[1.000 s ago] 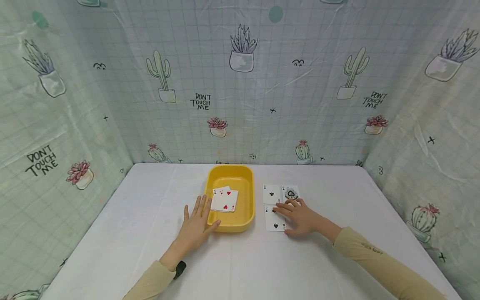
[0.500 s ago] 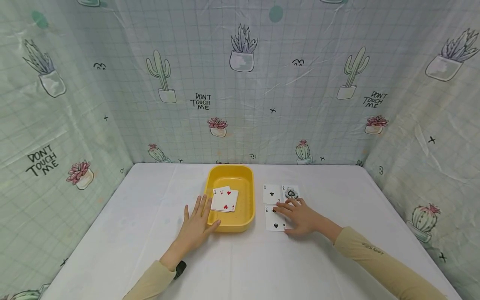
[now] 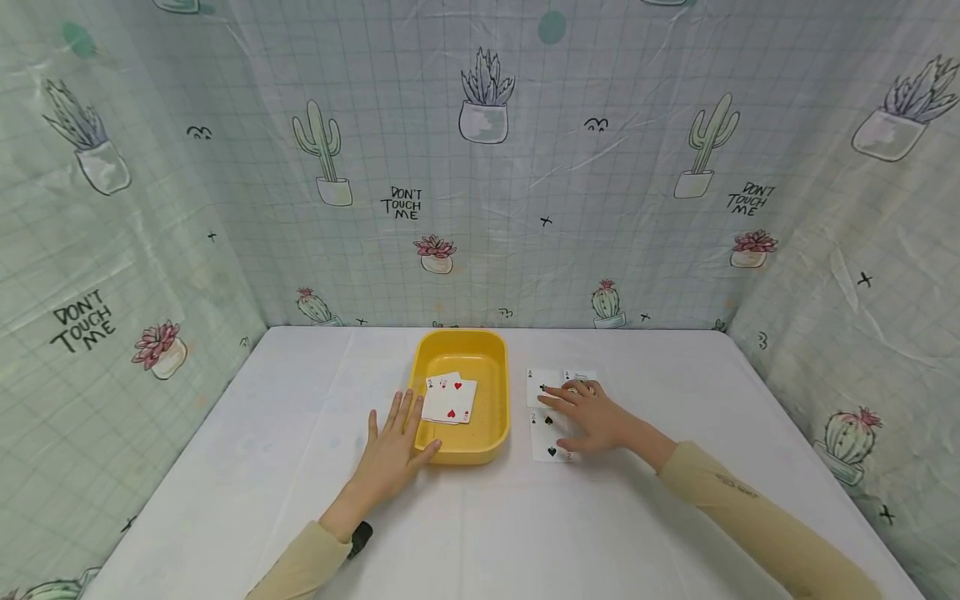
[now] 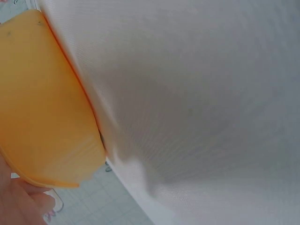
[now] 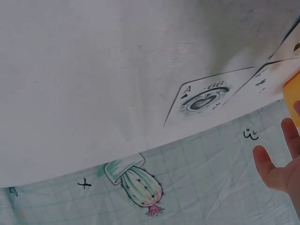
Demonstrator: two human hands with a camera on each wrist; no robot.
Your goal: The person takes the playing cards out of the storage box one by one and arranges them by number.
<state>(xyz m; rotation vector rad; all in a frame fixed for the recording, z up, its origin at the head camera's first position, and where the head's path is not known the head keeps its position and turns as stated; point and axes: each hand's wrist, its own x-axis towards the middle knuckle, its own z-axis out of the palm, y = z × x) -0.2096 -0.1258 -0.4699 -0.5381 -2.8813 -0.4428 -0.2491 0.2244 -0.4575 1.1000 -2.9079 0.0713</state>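
A yellow plastic tray (image 3: 491,367) stands in the middle of the table, with a few overlapping playing cards inside, a two of hearts (image 3: 461,400) on top. My left hand (image 3: 388,454) rests on its near left rim, fingers spread and straight. In the left wrist view, fingers (image 4: 28,201) touch the rim of the tray (image 4: 47,103). Right of the tray lie an ace of clubs (image 3: 535,385), an ace of spades (image 5: 204,101) and a two of spades (image 3: 543,442). Over these cards my right hand (image 3: 594,418) is spread, holding nothing, partly covering them.
A white cloth (image 3: 300,400) covers the table. Behind and on both sides hangs a curtain (image 3: 480,192) printed with cacti and lettering. A dark wrist strap (image 3: 361,537) sits below my left hand.
My right hand has shifted slightly away from me and left over the cards, baring more of the two of spades. My left hand and the tray stay in place.
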